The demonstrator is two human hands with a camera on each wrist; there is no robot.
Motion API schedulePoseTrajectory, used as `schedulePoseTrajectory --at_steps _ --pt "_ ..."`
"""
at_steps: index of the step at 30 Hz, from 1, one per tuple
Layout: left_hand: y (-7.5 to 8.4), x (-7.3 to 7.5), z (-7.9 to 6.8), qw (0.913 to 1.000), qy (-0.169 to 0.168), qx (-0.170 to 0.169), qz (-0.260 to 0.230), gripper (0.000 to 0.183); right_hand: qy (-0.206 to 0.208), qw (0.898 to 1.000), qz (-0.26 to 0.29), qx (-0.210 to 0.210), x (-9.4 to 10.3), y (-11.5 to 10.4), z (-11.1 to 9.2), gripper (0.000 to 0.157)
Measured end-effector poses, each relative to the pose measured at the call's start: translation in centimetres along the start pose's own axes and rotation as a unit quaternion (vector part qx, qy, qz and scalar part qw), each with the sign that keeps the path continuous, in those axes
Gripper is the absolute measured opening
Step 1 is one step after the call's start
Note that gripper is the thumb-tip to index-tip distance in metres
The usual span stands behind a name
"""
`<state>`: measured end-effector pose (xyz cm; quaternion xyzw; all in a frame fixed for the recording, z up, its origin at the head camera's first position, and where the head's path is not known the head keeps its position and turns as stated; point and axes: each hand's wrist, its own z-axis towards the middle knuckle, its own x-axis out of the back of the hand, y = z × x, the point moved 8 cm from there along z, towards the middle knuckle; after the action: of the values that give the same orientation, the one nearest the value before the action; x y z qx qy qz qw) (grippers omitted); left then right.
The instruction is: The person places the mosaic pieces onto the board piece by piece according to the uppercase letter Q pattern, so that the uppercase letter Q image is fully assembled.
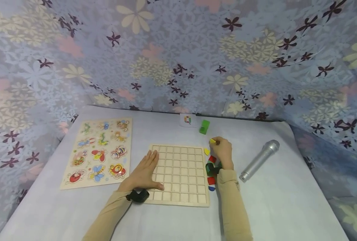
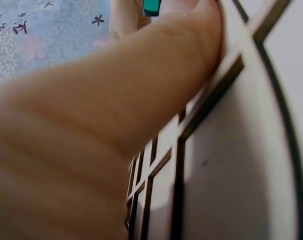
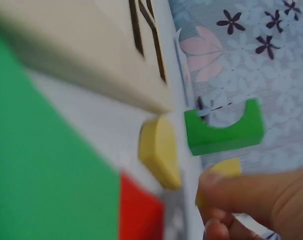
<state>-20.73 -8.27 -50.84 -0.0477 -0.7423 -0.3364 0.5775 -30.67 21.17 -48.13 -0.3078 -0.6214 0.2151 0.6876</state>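
On my feed, I see the left hand (image 1: 143, 170) spread on the left side of the grid board (image 1: 181, 174), the right hand (image 1: 224, 150) pinching a yellow block (image 1: 212, 141) just beyond the board's far right corner.

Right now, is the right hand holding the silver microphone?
No, the right hand pinches a yellow block while the microphone lies apart.

Left hand (image 1: 143, 172) flat, right hand (image 1: 224, 151) pinching
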Motion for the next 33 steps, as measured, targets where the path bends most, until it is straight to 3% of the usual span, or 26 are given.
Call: schedulePoseTrajectory --at_steps 3,8,11,17,21,28,33 --pt "-0.1 0.0 -0.1 1.0000 -0.003 0.006 -0.001 0.130 -0.039 0.997 0.072 -0.005 -1.4 -1.6 -1.4 0.031" --pt "0.0 0.3 0.1 1.0000 0.003 0.009 0.001 0.129 -0.131 0.976 0.171 0.031 -5.1 -6.2 -3.1 0.031" --pt "-0.1 0.3 0.2 0.9999 0.006 0.008 0.003 0.129 -0.139 0.971 0.190 0.044 -7.2 -8.0 -3.8 0.024" --pt "0.1 0.2 0.0 0.9999 0.010 0.004 -0.009 0.129 -0.113 0.979 0.163 0.052 -9.7 -8.9 -5.0 0.018" --pt "0.3 0.2 -0.2 0.9999 0.012 0.007 -0.009 0.128 -0.108 0.980 0.156 0.055 -10.3 -8.7 -5.5 0.014" --pt "0.2 0.2 -0.2 0.9998 0.014 0.007 -0.011 0.127 -0.109 0.983 0.096 0.116 -10.3 -9.6 -6.2 0.007" --pt "0.0 0.1 -0.2 0.9998 0.016 0.010 -0.011 0.126 -0.124 0.978 0.071 0.152 -10.5 -10.1 -6.7 0.008"
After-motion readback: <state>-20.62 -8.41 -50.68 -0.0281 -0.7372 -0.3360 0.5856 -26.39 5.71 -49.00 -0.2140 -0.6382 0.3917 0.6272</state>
